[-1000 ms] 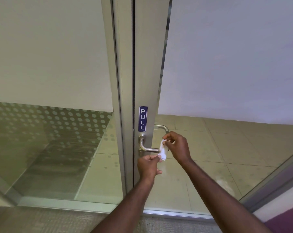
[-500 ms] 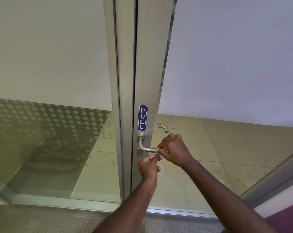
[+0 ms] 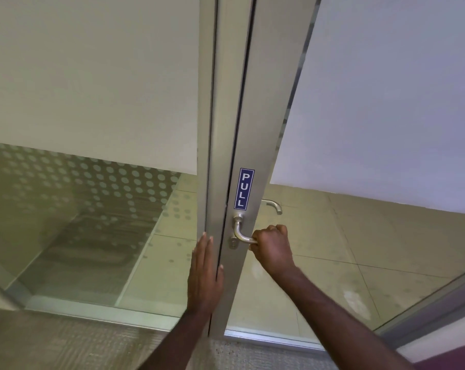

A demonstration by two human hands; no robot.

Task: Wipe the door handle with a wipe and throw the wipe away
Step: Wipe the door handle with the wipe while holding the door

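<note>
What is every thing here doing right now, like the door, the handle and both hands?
Door: looks shut against its frame.
Door handle: gripped at its free end.
Right hand: fist closed around the handle; no wipe showing.
Left hand: open, flat on the frame.
Far-side handle: untouched.

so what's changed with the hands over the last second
The left hand let go of the wipe, moved left and now lies flat on the door frame. The right hand closed into a fist around the door handle; the wipe, visible a second ago, is now hidden, presumably inside that fist. The PULL sign and door look unchanged.
</note>
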